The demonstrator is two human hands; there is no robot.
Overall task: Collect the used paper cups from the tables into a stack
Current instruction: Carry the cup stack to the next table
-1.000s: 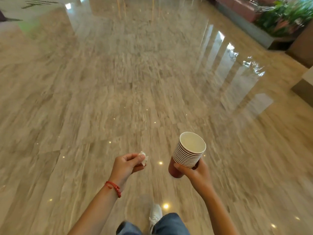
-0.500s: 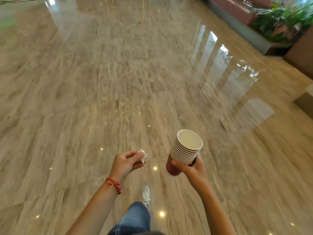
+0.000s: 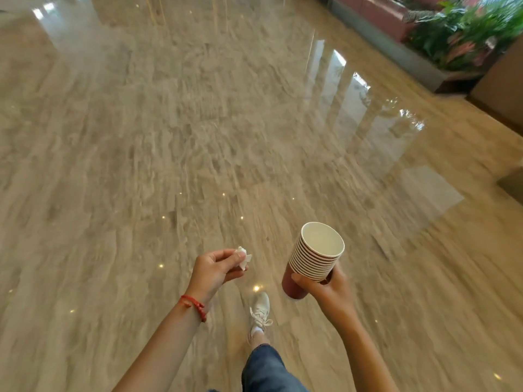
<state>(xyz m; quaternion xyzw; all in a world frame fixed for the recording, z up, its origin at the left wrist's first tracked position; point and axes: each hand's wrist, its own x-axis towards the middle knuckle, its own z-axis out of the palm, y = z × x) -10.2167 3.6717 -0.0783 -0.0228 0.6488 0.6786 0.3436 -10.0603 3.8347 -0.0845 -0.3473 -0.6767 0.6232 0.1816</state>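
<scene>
Cups nested into a stack sit in our right hand, thumb across the dark red side of the bottom cup, fingers curled round the far side. We see the stack tilted a little to the right, white rims layered, the top cup's pale inside facing up. Our left hand, a red bracelet at its wrist, pinches a crumpled white tissue between thumb and forefinger, well apart from the stack. Below both hands lies the glossy marble floor. A white sneaker and a jeans leg show between our arms. Green plants stand in a planter far right.
</scene>
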